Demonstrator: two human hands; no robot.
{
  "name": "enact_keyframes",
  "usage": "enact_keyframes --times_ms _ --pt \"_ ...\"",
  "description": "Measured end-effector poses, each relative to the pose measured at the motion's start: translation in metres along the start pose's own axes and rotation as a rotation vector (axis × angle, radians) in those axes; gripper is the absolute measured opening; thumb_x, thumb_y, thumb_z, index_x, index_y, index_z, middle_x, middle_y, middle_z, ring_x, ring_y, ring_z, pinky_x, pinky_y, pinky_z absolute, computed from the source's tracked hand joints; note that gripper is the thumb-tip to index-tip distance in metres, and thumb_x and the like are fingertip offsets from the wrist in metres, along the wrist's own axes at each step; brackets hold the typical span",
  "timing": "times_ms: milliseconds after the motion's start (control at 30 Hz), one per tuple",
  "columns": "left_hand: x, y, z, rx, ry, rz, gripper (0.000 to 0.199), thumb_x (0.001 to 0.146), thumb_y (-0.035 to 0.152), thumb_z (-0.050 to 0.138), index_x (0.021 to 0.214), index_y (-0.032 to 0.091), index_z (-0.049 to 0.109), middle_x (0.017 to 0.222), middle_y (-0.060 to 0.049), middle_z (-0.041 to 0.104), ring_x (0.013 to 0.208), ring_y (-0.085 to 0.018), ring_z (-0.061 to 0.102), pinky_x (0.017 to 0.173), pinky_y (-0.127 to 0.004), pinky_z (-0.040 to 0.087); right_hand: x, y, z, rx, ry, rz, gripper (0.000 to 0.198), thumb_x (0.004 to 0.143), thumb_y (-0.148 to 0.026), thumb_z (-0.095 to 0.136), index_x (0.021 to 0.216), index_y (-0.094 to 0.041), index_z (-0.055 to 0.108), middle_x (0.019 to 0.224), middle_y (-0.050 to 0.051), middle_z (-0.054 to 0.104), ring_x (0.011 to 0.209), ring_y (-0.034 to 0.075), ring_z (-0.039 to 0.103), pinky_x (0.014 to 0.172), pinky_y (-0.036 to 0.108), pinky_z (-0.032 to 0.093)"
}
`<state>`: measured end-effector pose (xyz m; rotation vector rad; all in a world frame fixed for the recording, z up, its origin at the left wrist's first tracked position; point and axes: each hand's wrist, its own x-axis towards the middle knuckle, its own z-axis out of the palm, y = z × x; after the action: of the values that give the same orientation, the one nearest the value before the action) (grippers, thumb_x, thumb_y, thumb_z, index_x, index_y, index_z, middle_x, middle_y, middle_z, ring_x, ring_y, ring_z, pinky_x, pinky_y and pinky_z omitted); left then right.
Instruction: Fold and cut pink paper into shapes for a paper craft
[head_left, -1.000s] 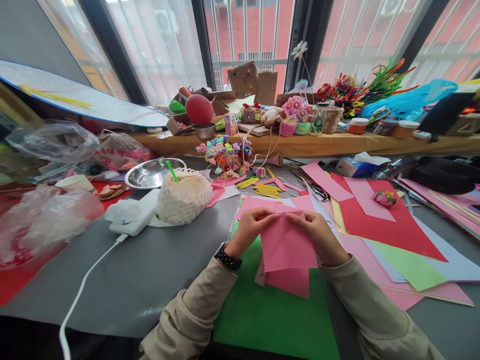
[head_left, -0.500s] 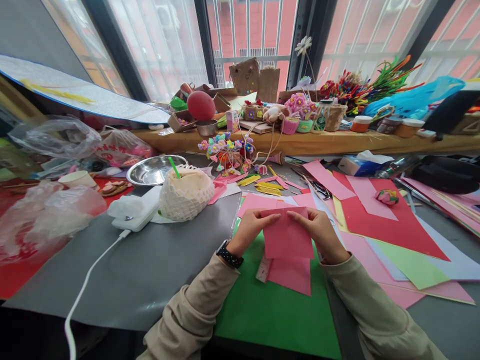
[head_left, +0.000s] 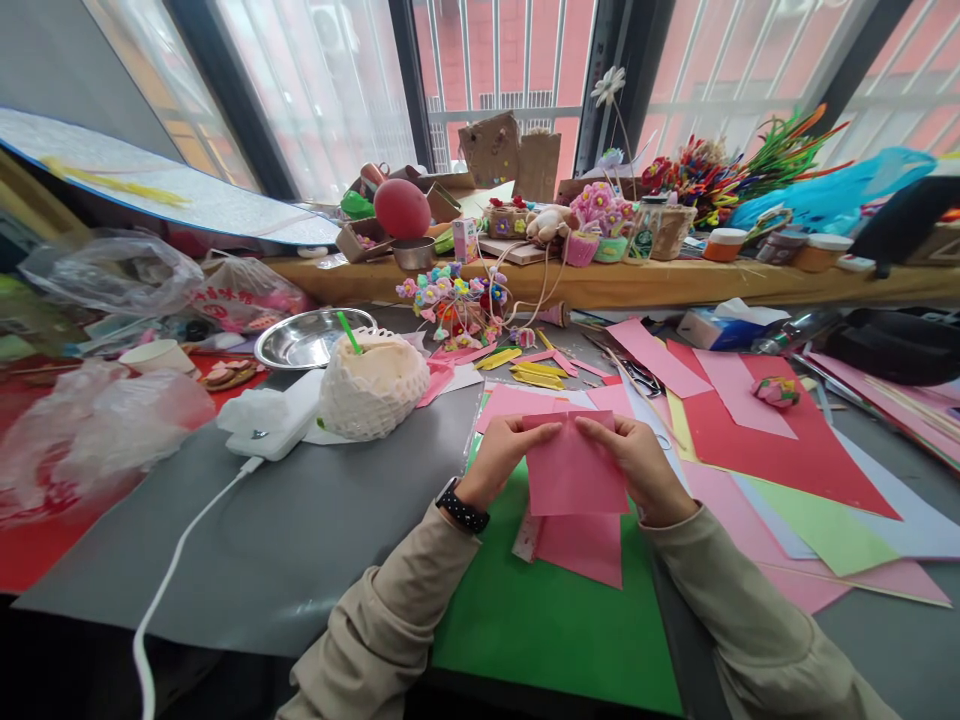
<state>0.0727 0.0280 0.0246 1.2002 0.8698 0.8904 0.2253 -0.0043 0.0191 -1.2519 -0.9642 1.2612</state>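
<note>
A square of pink paper (head_left: 576, 480) is held up between both hands, with a faint crease or slit at the middle of its top edge. My left hand (head_left: 504, 455) pinches the upper left part, thumb on the near face. Opposite it, my right hand (head_left: 643, 462) pinches the upper right part the same way. The fingers behind the sheet are hidden. Below lies a second pink paper piece (head_left: 585, 548), partly covering a pale ruler-like strip (head_left: 526, 537). Both rest on a green sheet (head_left: 555, 640).
Left of the hands stand a coconut in white foam netting (head_left: 375, 385), a steel bowl (head_left: 300, 338) and a white power strip (head_left: 277, 420) with a cable. Folded yellow paper pieces (head_left: 538, 374) lie beyond. Red card (head_left: 795, 450) and scissors (head_left: 641, 378) are at the right.
Almost nothing differs. Both hands keep their pinch on the pink paper, and its top edge now shows a slight notch at the middle. The view has shifted very slightly.
</note>
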Motion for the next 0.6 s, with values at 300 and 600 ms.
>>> enact_keyframes --times_ms 300,600 --pt "-0.0042 0.0001 0.0033 -0.002 -0.08 -0.016 0.034 0.063 0.033 0.064 0.09 0.012 0.063 0.089 -0.007 0.063 0.078 -0.018 0.057 0.063 -0.024 0.044 -0.0001 0.0022 0.0009 -0.082 0.033 -0.066 0.028 0.057 -0.041 0.064 0.057 -0.016 0.052 0.052 -0.002 0.053 0.043 0.009 0.045 0.039 0.02 0.032" --pt "-0.0053 -0.0045 0.0078 -0.139 -0.023 -0.058 0.037 0.061 0.033 0.066 0.09 0.011 0.063 0.091 -0.008 0.063 0.08 -0.019 0.057 0.07 -0.028 0.044 -0.0025 0.0 0.0045 0.042 -0.005 -0.007 0.024 0.059 -0.037 0.065 0.068 -0.015 0.059 0.06 0.0 0.06 0.05 0.011 0.05 0.045 0.021 0.037"
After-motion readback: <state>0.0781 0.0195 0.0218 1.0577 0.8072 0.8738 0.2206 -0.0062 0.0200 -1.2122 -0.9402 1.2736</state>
